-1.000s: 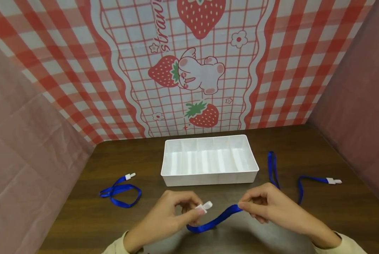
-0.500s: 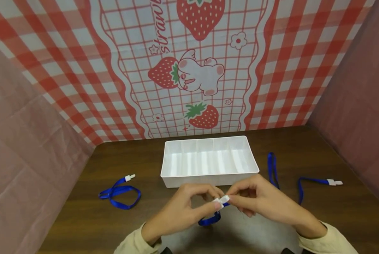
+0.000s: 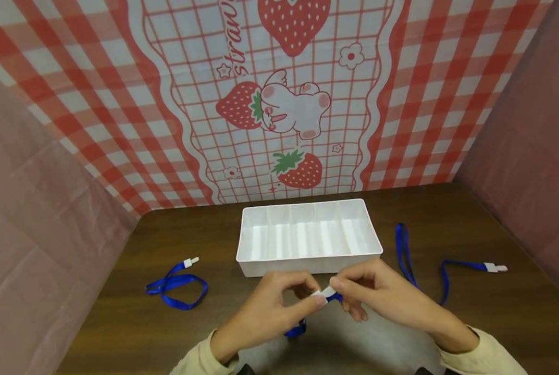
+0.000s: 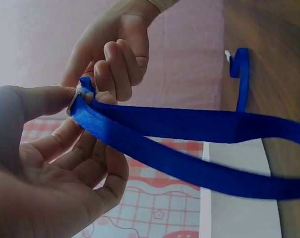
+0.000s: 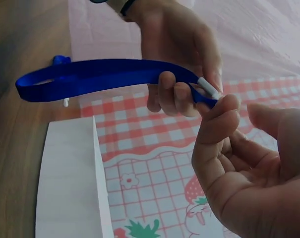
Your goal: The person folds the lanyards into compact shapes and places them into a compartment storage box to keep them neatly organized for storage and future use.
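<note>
Both hands work on a blue lanyard [image 4: 164, 121] with a white plastic clip [image 3: 328, 291]. My left hand [image 3: 276, 310] pinches the clip's wide end between thumb and fingers. Fingers of my right hand [image 3: 387, 294] hold the other end of the clip, and a short bend of blue strap shows beneath them. In the left wrist view the strap's two long lengths trail away from the pinched end past a small metal ring [image 4: 74, 103]. The right wrist view shows them joined in a loop. My fingers hide part of the clip.
Beyond the hands stands a white divided tray [image 3: 309, 264]. To its left lies a second blue lanyard [image 3: 181, 302] with a white clip; to its right lies another blue strap [image 3: 402, 247], and a clip-ended strap [image 3: 467, 265] lies farther right. A strawberry-patterned cloth [image 3: 302, 166] hangs behind.
My right hand has moved left from holding the stretched strap to the clip in my left hand, bringing the strap end there. The hanging strap has shifted slightly left and down.
</note>
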Demonstrator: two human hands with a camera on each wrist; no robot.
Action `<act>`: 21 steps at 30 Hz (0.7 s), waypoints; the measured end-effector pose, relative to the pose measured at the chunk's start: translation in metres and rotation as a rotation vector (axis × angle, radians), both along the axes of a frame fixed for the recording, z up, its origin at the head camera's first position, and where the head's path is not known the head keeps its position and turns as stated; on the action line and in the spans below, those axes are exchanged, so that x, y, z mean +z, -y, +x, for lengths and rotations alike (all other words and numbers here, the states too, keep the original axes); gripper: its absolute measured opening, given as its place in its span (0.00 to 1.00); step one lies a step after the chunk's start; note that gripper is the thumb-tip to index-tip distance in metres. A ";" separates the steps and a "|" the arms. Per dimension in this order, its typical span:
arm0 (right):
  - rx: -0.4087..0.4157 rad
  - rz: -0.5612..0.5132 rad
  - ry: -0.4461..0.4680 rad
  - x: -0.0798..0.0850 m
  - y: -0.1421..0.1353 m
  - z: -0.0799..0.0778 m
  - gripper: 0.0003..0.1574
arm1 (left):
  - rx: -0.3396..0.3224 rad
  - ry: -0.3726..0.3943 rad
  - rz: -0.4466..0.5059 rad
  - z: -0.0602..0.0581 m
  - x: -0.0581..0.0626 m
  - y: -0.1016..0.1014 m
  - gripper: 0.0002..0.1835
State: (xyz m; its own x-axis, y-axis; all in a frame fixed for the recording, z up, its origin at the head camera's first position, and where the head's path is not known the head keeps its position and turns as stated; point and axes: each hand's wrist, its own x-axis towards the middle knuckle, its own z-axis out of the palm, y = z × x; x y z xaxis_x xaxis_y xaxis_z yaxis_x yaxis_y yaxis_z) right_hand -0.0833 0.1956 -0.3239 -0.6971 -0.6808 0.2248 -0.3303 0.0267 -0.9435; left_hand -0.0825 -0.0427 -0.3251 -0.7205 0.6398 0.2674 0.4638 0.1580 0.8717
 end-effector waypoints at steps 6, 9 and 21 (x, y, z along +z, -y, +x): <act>-0.108 0.052 -0.056 0.003 0.006 0.007 0.10 | 0.009 -0.122 -0.012 0.003 0.000 -0.002 0.07; -0.133 0.061 -0.068 0.006 0.007 0.009 0.11 | 0.022 -0.154 -0.020 0.006 0.000 -0.003 0.04; -0.198 0.058 -0.053 0.011 0.007 0.015 0.13 | 0.187 -0.527 -0.193 0.017 -0.001 -0.009 0.06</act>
